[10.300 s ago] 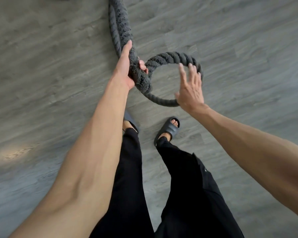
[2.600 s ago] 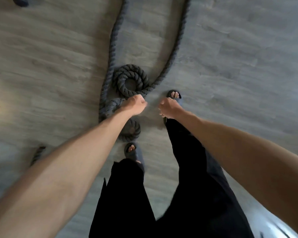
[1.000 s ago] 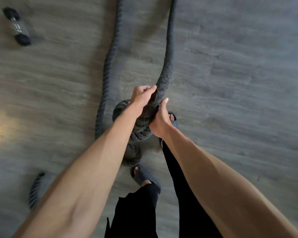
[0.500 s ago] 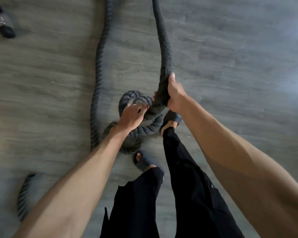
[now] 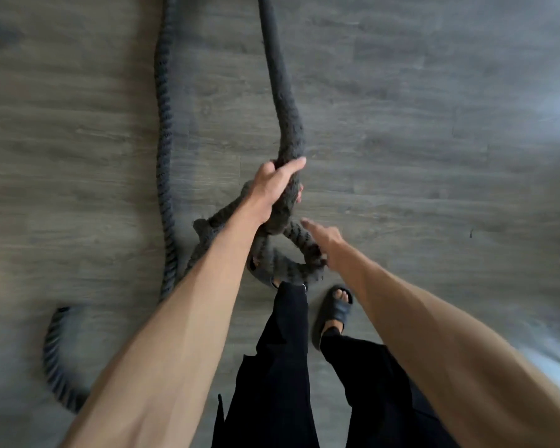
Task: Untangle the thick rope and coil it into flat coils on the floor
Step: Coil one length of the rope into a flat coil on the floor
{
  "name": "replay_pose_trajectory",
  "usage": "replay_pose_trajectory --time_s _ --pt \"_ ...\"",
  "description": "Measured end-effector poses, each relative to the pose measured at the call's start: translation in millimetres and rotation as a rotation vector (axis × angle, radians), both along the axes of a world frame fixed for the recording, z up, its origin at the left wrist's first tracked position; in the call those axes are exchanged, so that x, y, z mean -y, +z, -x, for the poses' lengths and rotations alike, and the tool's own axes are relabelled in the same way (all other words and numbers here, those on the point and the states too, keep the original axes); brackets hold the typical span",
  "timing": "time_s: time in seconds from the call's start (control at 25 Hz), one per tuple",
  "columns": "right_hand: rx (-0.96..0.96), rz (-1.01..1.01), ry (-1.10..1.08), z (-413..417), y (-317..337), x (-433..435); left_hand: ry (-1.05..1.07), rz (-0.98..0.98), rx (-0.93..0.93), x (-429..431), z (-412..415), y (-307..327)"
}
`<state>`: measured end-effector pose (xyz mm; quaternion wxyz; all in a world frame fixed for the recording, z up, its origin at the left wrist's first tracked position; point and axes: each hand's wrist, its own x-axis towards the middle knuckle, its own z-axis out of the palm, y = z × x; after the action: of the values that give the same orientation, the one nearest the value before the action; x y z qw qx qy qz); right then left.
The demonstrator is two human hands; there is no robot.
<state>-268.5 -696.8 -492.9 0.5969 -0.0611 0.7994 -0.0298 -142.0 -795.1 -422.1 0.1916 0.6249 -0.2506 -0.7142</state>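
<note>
The grey plank floor [image 5: 434, 124] carries the thick rope [image 5: 285, 108], one strand raised and a second lying to its left. Near the person's feet it crosses itself in a small tangled loop [image 5: 291, 273]. The left hand [image 5: 277, 185] is clamped round the raised strand just above the crossing. The right hand [image 5: 332, 245] sits at the loop's right side, one finger out, its grip too blurred to tell. Best, I'd say, to keep that strand slack and work the loop wide before pulling, or it tightens

Head-worn camera, looking down, close above rope [image 5: 283, 101]
</note>
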Motion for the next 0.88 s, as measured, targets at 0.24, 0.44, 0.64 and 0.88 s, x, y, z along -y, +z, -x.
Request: replay_pose_trajectory --time_s 0.24,0.44,0.64,0.88 --pt "-0.251 0.328 0.495 6.7 2.6 -62.0 0.186 -0.089 -0.164 -17.5 34.3 10.4" --pt "0.092 0.598 0.702 18.8 68.9 -113.2 0.189 -0.039 -0.077 -28.4 52.2 2.5" --pt "0.114 0.638 0.822 37.5 88.5 -174.9 -0.582 0.225 0.707 -97.2 52.3 -39.0" --pt "-0.018 0.644 1.263 119.5 53.7 -307.0 -1.510 0.130 0.770 -234.7 43.3 -43.2"
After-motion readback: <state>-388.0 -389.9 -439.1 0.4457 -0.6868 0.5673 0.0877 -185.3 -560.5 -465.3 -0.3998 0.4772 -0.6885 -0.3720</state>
